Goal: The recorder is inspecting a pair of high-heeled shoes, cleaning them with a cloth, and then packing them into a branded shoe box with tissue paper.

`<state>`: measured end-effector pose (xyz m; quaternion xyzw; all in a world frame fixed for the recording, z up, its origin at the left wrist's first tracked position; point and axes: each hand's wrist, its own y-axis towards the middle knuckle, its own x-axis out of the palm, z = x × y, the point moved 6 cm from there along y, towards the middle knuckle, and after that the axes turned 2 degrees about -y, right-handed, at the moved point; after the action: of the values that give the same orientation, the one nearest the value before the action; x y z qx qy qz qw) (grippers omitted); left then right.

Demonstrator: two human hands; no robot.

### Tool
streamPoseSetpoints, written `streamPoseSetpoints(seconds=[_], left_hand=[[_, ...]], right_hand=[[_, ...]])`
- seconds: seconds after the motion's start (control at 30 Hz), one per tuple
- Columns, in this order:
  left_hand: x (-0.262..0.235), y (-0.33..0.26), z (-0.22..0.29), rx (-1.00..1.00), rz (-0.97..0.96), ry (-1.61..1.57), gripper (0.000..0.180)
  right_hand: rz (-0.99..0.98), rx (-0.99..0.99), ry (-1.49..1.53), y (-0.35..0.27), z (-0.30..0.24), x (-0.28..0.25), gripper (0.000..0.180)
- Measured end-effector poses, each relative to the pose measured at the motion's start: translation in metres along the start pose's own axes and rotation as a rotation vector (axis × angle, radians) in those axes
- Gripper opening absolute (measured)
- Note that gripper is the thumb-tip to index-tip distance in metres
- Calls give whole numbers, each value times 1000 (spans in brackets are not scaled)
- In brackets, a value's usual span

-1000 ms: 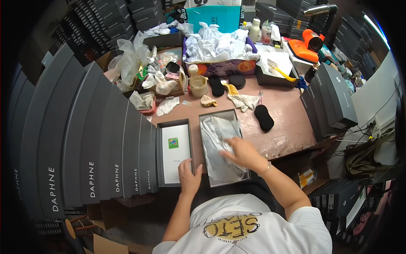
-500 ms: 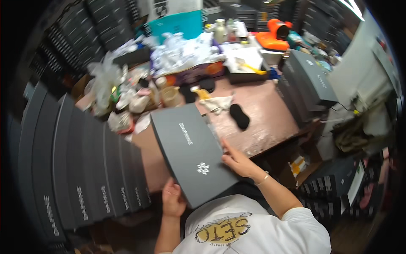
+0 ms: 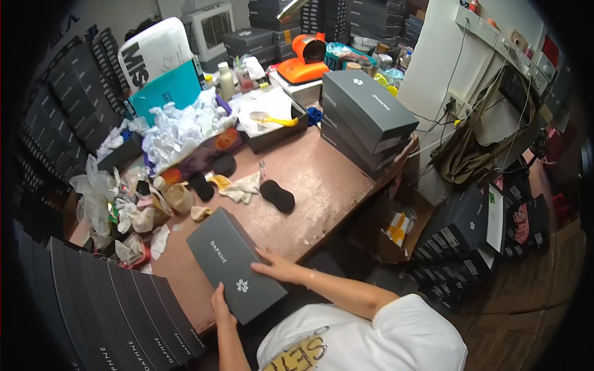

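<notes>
Left hand point(image 3: 224, 307) grips a gray box point(image 3: 263, 300), fingers bent around its side; right hand point(image 3: 279, 267) rests on its lid point(image 3: 230, 263), fingers spread. Even pressure should keep both square.

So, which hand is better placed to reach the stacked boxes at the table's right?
Probably the right hand: it touches the closed box on the side nearer the stacked boxes; the left hand is farther away.

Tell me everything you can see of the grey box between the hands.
The grey box is a long, rectangular carton, apparently cardboard, its lid on and bearing white lettering and a white flower-like emblem. It is lid up, angled, at the near edge of the pinkish table, its underside hidden. The left hand touches its left side; the right hand lies over its right edge.
</notes>
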<state>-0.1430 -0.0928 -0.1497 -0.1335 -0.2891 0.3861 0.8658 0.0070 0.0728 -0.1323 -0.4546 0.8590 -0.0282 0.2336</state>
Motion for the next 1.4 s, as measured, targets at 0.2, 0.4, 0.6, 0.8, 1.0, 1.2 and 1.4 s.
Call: streamPoseSetpoints(seconds=[0.2,0.4,0.6,0.8,1.0,1.2,1.4], left_hand=[[172,-37,90,549,-443,67,79],[331,-29,104,628,-810,515,62],[463,39,31,171,-803,422,78],[545,57,-76,-163,-899,378,97],[553,35,-103,-191,-852,405,92],[365,-7,-77,-68,-1178,650,59],[164,-14,-6,-8,-798,874,54]], right_hand=[[176,-252,545,-63,-111,-200,89],[276,-207,440,-103,-141,-508,48],[680,41,-561,-61,-69,-614,39],[789,-25,-739,-43,-79,-610,38],[833,-136,-712,-53,-70,-630,36],[1092,-214,-1235,-52,-80,-633,26],[798,-867,-825,-64,-260,-404,28]])
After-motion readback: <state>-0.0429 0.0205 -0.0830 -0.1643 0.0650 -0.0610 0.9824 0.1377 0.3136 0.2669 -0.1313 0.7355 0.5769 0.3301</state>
